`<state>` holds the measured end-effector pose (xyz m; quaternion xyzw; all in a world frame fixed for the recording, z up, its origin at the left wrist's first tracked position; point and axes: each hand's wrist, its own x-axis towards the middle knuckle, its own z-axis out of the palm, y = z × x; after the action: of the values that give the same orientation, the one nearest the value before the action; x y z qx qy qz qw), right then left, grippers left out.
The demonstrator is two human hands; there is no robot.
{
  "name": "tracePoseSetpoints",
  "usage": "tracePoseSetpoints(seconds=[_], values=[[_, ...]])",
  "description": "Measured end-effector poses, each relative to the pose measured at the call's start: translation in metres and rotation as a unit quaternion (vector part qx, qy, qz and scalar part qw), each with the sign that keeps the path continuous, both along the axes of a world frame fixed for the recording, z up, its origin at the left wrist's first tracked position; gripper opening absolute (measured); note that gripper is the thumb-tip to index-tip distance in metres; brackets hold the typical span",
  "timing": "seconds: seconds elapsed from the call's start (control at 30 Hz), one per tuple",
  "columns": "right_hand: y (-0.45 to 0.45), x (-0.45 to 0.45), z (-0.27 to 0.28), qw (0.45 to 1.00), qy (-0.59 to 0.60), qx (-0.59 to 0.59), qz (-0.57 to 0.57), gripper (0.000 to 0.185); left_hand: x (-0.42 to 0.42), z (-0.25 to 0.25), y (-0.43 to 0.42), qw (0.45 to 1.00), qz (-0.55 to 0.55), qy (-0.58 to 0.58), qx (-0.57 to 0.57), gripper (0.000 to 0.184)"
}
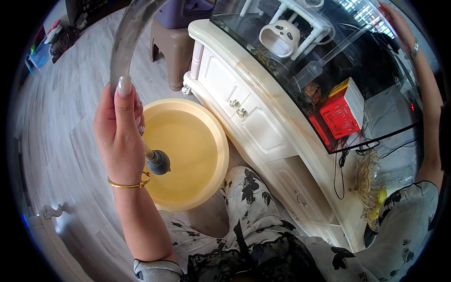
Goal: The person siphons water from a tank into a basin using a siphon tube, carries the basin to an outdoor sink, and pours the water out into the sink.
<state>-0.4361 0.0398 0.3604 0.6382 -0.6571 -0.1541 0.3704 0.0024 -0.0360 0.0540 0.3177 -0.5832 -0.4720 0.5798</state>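
My left hand is closed around a clear, bending hose, with the thumb laid along it. Below that hand, a grey ribbed end piece hangs over a cream basin of yellowish water. At the upper right, my right hand is at the glass tank's edge, its fingers curled and partly hidden. A clear siphon tube slants from that hand down into the tank, ending in a wide clear head.
The glass tank stands on a cream cabinet. White pipes, a panda-faced bowl and a red box show at the tank. Black cables hang nearby. A brown stool stands behind the basin.
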Motion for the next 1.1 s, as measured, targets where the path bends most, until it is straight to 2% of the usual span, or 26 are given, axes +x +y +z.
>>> tracePoseSetpoints(seconds=[0.1,0.3,0.33,0.37,0.4,0.5,0.6,0.7,0.77,0.8,0.83,0.9,0.97,1.0,1.1], values=[[0.001,0.001,-0.001,0.999,-0.049,0.001,0.013,0.02,-0.001,0.001,0.001,1.0,0.004,-0.003,-0.001,0.026],[0.0,-0.001,0.0,0.999,-0.038,0.005,0.02,0.021,-0.001,0.001,0.001,1.0,0.003,-0.001,-0.002,0.026],[-0.001,0.001,-0.001,0.973,-0.226,-0.048,-0.003,0.023,-0.001,0.001,0.001,1.0,0.005,-0.003,-0.003,0.027],[-0.005,0.009,-0.005,0.909,-0.404,-0.1,-0.026,0.025,-0.001,0.001,0.001,1.0,0.005,-0.006,-0.004,0.027],[-0.007,0.015,-0.008,0.81,-0.566,-0.147,-0.047,0.028,-0.001,0.002,0.002,1.0,0.005,-0.009,-0.005,0.027],[-0.003,0.025,-0.013,0.84,-0.521,-0.147,-0.03,0.034,-0.001,0.002,0.002,1.0,0.006,-0.011,-0.007,0.027],[-0.004,0.014,-0.007,0.876,-0.468,-0.107,-0.033,0.033,-0.002,0.002,0.002,1.0,0.006,-0.01,-0.007,0.027],[-0.003,0.016,-0.01,0.816,-0.562,-0.138,-0.019,0.035,-0.001,0.003,0.002,1.0,0.007,-0.018,-0.015,0.027],[0.0,0.008,-0.005,0.949,-0.311,-0.05,0.008,0.032,-0.001,0.003,0.002,1.0,0.008,-0.022,-0.017,0.027],[0.001,0.002,-0.003,0.985,-0.174,-0.005,0.021,0.031,-0.001,0.003,0.002,1.0,0.008,-0.022,-0.015,0.027],[-0.002,-0.004,0.0,0.951,-0.307,-0.033,0.0,0.029,-0.001,0.002,0.002,1.0,0.008,-0.021,-0.013,0.027],[-0.01,-0.01,0.004,0.828,-0.552,-0.086,-0.042,0.026,-0.002,0.002,0.001,1.0,0.011,-0.021,-0.018,0.027],[-0.007,-0.012,0.003,0.936,-0.35,-0.042,-0.013,0.022,-0.002,0.002,0.001,1.0,0.011,-0.02,-0.018,0.027],[-0.005,-0.01,0.002,0.97,-0.242,-0.018,0.001,0.021,-0.002,0.002,0.001,1.0,0.009,-0.019,-0.016,0.027],[0.002,0.0,0.001,0.998,-0.013,0.014,0.065,0.021,-0.001,0.003,0.001,1.0,0.004,-0.016,-0.011,0.026]])
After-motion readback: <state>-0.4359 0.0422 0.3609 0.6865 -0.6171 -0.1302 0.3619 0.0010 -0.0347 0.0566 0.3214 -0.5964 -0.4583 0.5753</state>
